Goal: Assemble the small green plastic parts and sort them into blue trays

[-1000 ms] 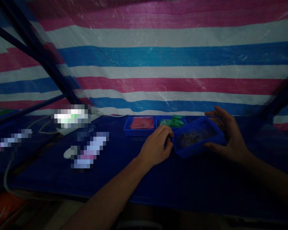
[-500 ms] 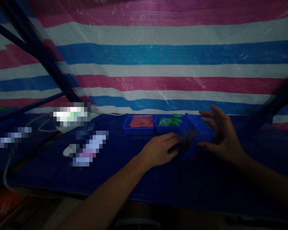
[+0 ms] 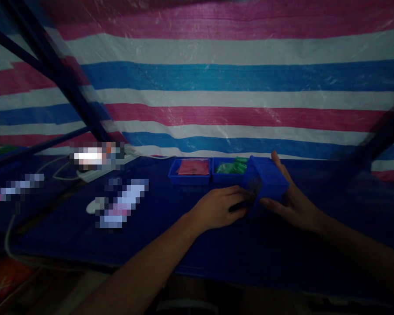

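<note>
a striped sheet of red, white and blue woven plastic (image 3: 216, 78) gleamed in creases, behind smooth blue plastic rectangular bins (image 3: 190, 180) and a dark blue tabletop (image 3: 170, 205) with a faint sheen.

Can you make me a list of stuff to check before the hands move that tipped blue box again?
1. Right hand on the tipped blue box: ok, thumb on the near side.
2. Tipped blue box flat on the table: not ok, it leans with its open side toward the left hand.
3. Left hand clear of the opening: not ok, its fingertips are right at it.
4. Nothing spilling out: cannot tell, it's too dark there.
5. Box of flat red things upright: ok.
6. Box of green things upright: ok, though the tipped one hides part of it.
</note>
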A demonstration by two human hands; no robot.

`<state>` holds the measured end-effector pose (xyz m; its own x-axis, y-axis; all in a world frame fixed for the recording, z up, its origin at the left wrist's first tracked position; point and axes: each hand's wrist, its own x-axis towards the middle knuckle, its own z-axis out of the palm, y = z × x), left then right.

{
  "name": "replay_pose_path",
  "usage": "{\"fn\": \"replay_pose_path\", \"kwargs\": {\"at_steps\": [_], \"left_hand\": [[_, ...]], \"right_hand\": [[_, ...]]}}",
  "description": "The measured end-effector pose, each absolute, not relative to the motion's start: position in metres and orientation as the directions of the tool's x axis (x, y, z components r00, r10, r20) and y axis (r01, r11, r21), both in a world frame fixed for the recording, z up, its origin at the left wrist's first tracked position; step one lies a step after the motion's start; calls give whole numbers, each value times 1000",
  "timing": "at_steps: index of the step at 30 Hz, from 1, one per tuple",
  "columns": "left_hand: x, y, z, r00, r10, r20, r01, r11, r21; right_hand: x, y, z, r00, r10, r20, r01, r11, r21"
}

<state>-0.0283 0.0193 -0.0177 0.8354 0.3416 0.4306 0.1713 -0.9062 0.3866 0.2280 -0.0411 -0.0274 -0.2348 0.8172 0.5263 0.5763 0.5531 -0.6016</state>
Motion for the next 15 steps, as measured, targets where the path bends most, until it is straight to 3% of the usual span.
{"fn": "replay_pose_path", "kwargs": {"at_steps": [9,15], "left_hand": [[-32,25,-15,822,396,409,223,-885,408],[-40,25,-8,829,455,325,349,-875,335]], "right_hand": [[215,-37,-20,-244,802,546,570,573,-588],[211,-36,-24,-338,806,485,543,588,-599]]}}
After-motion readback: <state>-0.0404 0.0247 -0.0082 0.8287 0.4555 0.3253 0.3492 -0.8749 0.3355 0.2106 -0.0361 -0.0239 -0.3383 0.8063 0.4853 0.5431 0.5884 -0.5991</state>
